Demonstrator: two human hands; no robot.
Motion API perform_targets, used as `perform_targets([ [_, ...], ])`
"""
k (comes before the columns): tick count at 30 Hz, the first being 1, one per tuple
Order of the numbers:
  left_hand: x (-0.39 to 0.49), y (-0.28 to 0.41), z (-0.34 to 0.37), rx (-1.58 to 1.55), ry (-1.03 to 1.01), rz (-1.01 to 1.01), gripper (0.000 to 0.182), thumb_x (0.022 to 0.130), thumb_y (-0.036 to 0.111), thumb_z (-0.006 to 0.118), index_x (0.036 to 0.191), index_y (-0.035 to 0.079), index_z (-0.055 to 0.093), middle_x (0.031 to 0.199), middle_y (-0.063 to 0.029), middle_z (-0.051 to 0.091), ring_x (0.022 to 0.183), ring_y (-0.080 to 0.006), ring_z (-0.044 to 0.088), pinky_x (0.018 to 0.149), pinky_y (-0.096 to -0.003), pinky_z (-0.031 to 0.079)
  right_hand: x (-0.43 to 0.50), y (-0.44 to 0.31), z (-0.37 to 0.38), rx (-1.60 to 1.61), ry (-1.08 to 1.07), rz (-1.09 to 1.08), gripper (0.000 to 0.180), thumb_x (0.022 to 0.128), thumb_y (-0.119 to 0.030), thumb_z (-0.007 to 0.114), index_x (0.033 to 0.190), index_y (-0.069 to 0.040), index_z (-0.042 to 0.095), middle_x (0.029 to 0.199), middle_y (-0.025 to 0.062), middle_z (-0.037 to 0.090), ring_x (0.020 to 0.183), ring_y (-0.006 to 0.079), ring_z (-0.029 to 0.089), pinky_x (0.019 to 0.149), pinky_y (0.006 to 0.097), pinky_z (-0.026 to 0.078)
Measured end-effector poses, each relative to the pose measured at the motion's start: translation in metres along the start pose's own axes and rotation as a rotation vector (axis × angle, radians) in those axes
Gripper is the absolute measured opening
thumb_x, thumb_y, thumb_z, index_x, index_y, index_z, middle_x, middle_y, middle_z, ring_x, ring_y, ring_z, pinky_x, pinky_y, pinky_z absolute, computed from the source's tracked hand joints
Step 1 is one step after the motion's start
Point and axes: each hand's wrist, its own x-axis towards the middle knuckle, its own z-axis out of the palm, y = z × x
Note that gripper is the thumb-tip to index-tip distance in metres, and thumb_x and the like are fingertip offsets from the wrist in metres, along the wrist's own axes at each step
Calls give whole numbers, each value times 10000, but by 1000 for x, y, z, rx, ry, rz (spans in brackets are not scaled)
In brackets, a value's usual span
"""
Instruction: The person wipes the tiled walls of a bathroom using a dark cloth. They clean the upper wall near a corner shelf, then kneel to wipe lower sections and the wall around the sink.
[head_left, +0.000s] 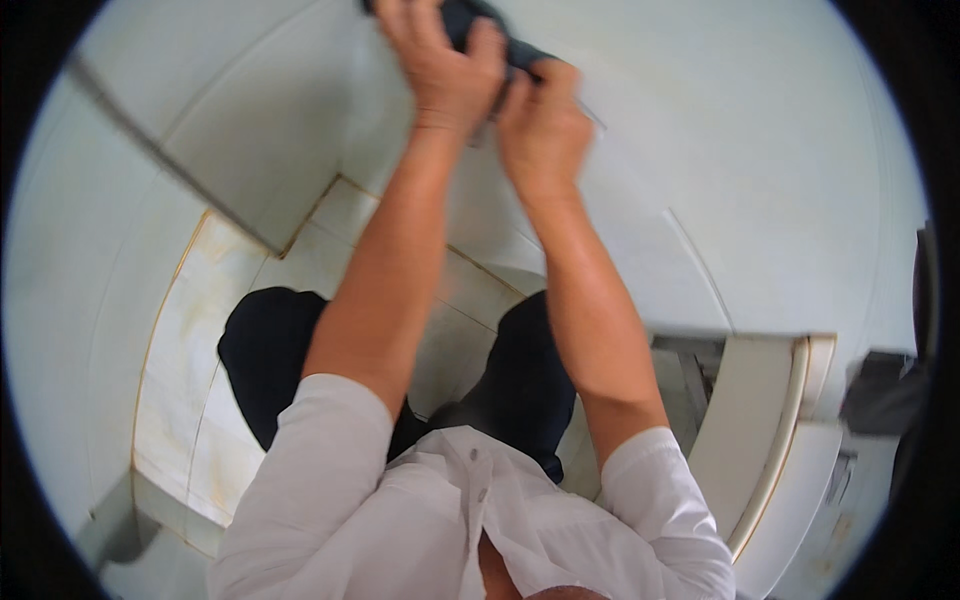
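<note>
At the top of the head view, both my hands are on a dark, soft-looking item (469, 26), probably cloth, against a pale wall. My left hand (450, 64) has its fingers spread over the item's left part and grips it. My right hand (547, 116) pinches its right end between bent fingers. A narrow strip of it hangs between the hands. The picture is blurred there, so what exactly the item is cannot be told.
Pale tiled walls (750, 150) surround me. Light floor tiles (465, 315) with brownish joints lie between my knees. A white ledge with a rounded edge (757, 442) stands at right, with a dark grey object (881, 394) beyond it. A grey strip (172, 165) crosses the upper left.
</note>
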Motion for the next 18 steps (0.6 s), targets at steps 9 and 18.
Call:
perform_targets([
  [9,-17,-7,6,-57,-36,12,858,887,203,713,1572,-122,311,1661,-359,273,1572,-517,210,1283,-561,208,-8,-3,-8,-17,-51,103,154,933,-83,652,1068,-72,579,622,145,655,552,387,659,534,497,510],
  [18,-80,30,26,40,-91,209,824,937,243,637,1591,-104,274,1680,-370,180,1543,-599,161,1233,-673,180,-52,43,-60,-81,106,131,156,908,-55,682,1038,-77,598,619,103,643,523,327,652,489,448,497],
])
